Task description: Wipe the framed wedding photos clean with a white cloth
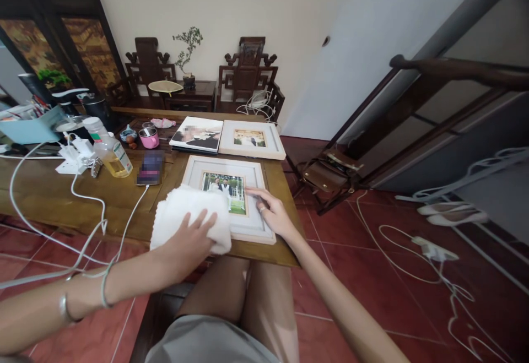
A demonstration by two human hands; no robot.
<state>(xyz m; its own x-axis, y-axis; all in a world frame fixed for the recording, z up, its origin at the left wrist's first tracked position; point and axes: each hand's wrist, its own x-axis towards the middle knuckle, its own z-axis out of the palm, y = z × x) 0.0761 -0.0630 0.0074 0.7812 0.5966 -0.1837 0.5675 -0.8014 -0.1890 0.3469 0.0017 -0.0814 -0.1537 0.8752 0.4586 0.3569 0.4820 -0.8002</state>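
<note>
A folded white towel (173,214) covers the lower left part of a white picture frame (226,163), which lies flat near the table's front edge. My left hand (192,239) grips the towel from above, its fingers bent over the cloth. Inside the frame is a photo (237,200) of two people outdoors, its lower left part hidden by the towel. My right hand (273,212) rests at the frame's right side with the index finger stretched onto the photo's edge; it holds nothing.
Behind the frame lie a second framed picture (270,137) and a photo album (198,131). A phone (151,169) on a charging cable, a bottle of yellow liquid (118,162), a pink mug (149,138) and a power strip (76,156) stand to the left. A wooden chair (330,173) holds a brown bag.
</note>
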